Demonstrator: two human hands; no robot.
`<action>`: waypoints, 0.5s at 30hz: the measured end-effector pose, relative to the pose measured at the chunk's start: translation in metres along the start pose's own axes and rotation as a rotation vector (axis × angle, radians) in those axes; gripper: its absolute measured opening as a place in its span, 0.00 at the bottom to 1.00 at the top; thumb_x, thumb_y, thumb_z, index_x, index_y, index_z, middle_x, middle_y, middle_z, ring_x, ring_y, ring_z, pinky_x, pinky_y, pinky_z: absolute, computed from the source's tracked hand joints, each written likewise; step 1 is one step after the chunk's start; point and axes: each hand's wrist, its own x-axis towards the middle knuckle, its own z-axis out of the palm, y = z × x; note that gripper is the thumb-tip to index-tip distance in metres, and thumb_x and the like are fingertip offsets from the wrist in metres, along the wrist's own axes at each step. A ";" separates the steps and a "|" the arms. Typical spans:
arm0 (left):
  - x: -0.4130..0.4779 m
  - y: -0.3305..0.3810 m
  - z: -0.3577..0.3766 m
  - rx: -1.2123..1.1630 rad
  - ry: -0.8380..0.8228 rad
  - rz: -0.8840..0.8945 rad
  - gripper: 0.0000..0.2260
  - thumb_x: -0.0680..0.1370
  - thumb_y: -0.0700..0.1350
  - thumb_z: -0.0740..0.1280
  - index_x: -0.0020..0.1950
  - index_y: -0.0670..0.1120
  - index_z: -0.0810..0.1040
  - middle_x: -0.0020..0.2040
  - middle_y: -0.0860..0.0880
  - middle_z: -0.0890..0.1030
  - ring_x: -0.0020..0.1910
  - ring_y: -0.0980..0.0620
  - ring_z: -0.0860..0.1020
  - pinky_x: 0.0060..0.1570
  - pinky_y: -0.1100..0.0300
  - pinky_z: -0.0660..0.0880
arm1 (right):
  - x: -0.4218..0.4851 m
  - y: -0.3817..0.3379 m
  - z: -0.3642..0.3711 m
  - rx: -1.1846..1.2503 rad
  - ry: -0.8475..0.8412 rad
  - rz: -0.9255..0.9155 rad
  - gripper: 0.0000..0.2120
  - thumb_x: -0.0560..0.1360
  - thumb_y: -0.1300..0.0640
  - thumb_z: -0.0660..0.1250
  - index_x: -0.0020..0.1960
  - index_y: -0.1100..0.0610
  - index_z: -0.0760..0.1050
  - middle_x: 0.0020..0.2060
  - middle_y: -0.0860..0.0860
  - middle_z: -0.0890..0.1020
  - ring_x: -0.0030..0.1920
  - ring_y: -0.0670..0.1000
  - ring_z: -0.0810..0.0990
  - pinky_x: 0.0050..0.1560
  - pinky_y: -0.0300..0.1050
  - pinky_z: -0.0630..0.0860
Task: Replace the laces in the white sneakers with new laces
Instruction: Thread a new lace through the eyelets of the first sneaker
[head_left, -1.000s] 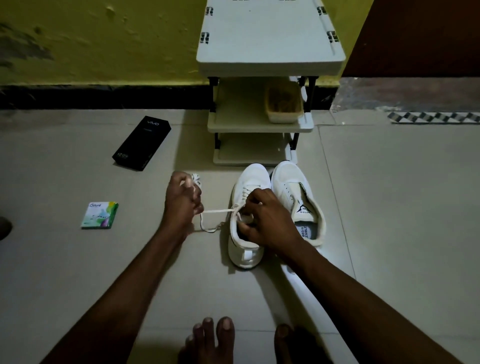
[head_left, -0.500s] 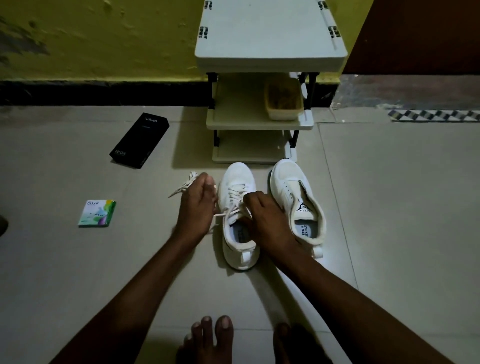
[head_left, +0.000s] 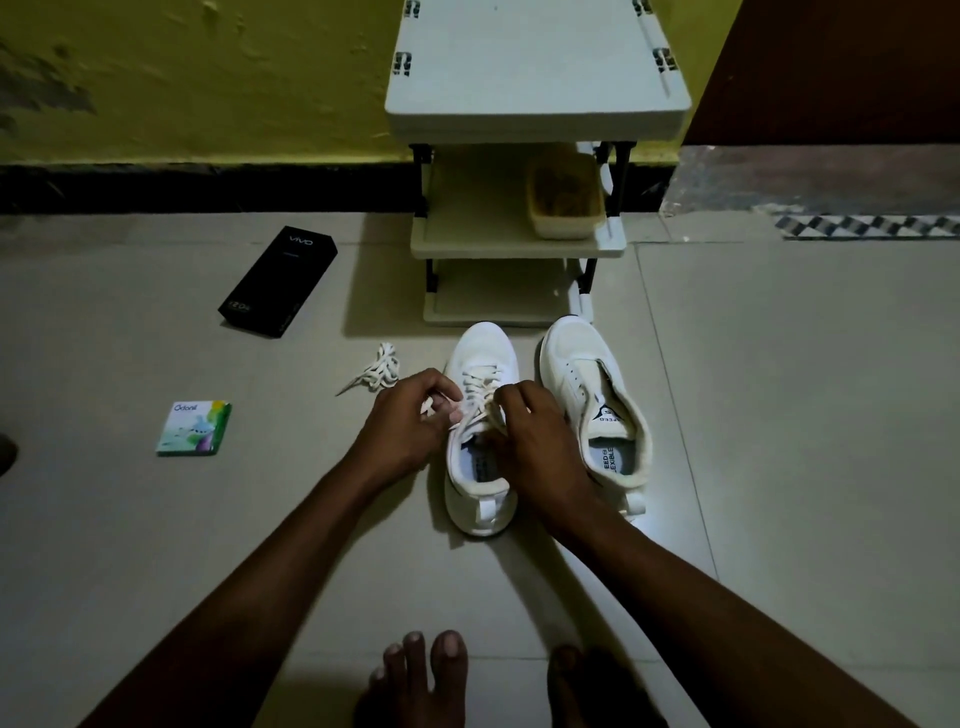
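**Position.** All places are given from the shelf rack (head_left: 535, 88). The laced sneaker (head_left: 483, 348) stands on the floor (head_left: 779, 415) directly in front of the rack's lowest shelf, toe toward it. The unlaced sneaker (head_left: 587, 374) stands just beside it, on the person's right-hand side, its eyelets bare. A loose lace bundle (head_left: 376, 370) lies in front of the rack, off the corner nearer the black box (head_left: 278, 280). Whether this bundle is old or new cannot be told.

**Hands.** The left hand (head_left: 402, 428) has its fingers curled and pinches an end of the lace (head_left: 480, 382) just beside the laced sneaker. The right hand (head_left: 530, 436) rests over the sneaker's opening, fingertips drawn together on the lace at the upper eyelets.

**Handling (judgement).**
- The lace is flat, soft and limp. It will not push, so it should be held close to its tip and fed or drawn through each eyelet.
- The sneaker looks light and is likely to slide on the smooth tile when the lace is pulled. One hand should brace it at the collar or eyelet row.
- The upper is pliable, so pulling along the eyelet line is safer than pulling across it.
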 end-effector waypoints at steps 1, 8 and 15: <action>0.001 0.000 0.000 0.040 -0.026 -0.006 0.06 0.76 0.41 0.73 0.49 0.52 0.82 0.42 0.54 0.82 0.42 0.63 0.79 0.45 0.65 0.73 | 0.000 0.000 0.000 0.004 -0.001 0.007 0.14 0.67 0.64 0.71 0.50 0.59 0.71 0.48 0.57 0.75 0.46 0.59 0.74 0.41 0.53 0.73; 0.002 0.014 -0.003 0.625 -0.139 0.090 0.10 0.81 0.47 0.63 0.59 0.50 0.81 0.55 0.46 0.79 0.60 0.43 0.73 0.60 0.46 0.69 | -0.004 0.001 0.002 -0.017 0.001 0.020 0.09 0.72 0.63 0.69 0.50 0.58 0.72 0.50 0.55 0.75 0.50 0.57 0.74 0.45 0.54 0.75; -0.003 0.017 -0.015 0.265 -0.051 -0.019 0.06 0.81 0.48 0.68 0.44 0.50 0.77 0.40 0.54 0.82 0.46 0.53 0.81 0.57 0.49 0.74 | -0.008 0.005 0.003 -0.008 0.032 -0.011 0.05 0.77 0.59 0.65 0.52 0.60 0.72 0.52 0.57 0.75 0.51 0.58 0.74 0.47 0.52 0.74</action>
